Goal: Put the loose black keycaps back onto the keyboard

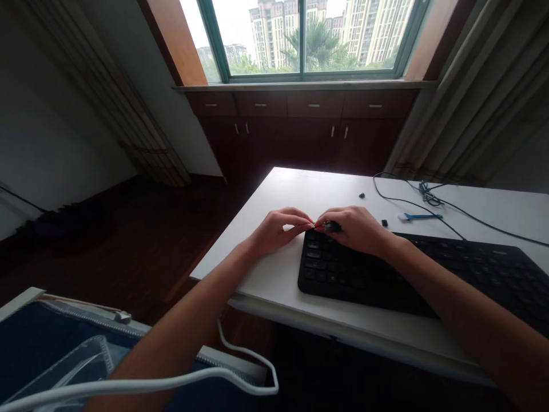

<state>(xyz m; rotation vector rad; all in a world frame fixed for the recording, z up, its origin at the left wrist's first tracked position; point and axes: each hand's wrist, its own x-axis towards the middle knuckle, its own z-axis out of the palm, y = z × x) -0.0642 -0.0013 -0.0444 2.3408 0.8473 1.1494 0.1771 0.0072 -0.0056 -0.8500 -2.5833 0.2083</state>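
Note:
A black keyboard (pixel 364 280) lies on the white table (pixel 257 280), with both my hands at its far left corner. My left hand (pixel 283 229) is closed in a pinch by that corner, and whatever its fingertips hold is too small to make out. My right hand (pixel 354 226) is closed, its fingertips meeting those of the left. A small dark, rounded object (pixel 332 226) shows in the right hand's grip, its kind unclear. Beyond the keyboard lie two small black pieces, one a square like a keycap (pixel 384 223), the other an irregular bit (pixel 361 195).
A small brush with a blue handle (pixel 422 217) lies behind the keyboard. A black cable (pixel 429 194) runs in loops across the table's far right. At lower left, a white cord (pixel 193 375) crosses before a blue zippered item (pixel 26 337).

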